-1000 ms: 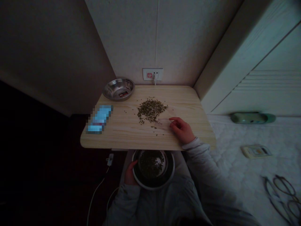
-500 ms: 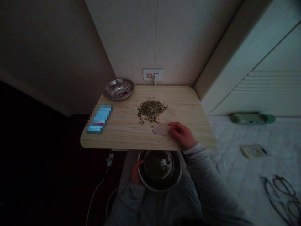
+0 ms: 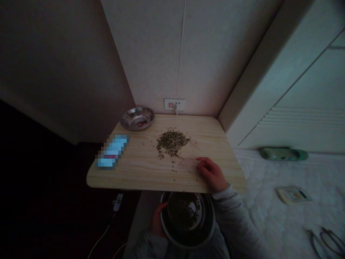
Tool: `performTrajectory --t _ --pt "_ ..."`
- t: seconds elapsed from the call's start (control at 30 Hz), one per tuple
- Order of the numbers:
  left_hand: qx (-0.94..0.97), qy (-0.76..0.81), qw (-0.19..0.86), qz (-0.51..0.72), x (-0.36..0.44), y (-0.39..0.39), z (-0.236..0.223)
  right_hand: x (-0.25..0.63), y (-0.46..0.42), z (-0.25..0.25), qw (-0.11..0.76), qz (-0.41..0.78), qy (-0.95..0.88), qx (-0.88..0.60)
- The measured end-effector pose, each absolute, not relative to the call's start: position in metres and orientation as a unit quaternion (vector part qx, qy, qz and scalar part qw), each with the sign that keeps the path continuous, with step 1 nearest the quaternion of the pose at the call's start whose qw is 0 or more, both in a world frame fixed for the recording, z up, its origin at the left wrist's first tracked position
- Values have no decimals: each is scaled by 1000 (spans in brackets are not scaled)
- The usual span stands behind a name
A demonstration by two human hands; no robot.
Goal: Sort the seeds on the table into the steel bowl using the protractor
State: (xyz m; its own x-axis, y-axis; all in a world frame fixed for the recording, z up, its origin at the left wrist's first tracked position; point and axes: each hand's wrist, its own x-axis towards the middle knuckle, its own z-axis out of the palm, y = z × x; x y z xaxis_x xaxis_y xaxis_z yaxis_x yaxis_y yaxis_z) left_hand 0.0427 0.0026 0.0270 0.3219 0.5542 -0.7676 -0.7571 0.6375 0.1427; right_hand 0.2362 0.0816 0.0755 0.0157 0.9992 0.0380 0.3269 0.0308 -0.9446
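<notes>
My right hand (image 3: 213,175) is over the near right of the wooden tabletop, its fingers closed on a thin, clear plastic piece (image 3: 188,165). The piece lies low against the wood, just in front of a pile of small dark green beans (image 3: 172,142). Several loose beans are scattered between the pile and the near edge. Below that edge, my left hand (image 3: 158,220) grips the left rim of a round metal bowl (image 3: 207,230). Dark beans cover part of the bowl's shiny bottom. The tabletop hides its far rim.
An empty steel bowl (image 3: 137,118) stands at the table's back left corner, with a blurred lit phone (image 3: 113,151) in front. A plug sits in the wall socket (image 3: 174,104). On the white bedding to the right lie a green case (image 3: 283,154), a small box (image 3: 293,195) and glasses (image 3: 327,241).
The view has tilted up, so everything sits lower in the picture. A few loose beans are nearer the table's front edge. Both hands keep their holds.
</notes>
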Motion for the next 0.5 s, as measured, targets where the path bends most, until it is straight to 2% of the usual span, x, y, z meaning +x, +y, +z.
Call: performTrajectory --t 0.2,0.5 --pt "-121 390 820 400 45 1 29 264 59 72 456 357 -512 -634" --pt "-133 446 786 406 40 8 29 258 36 73 310 250 -603 -691"
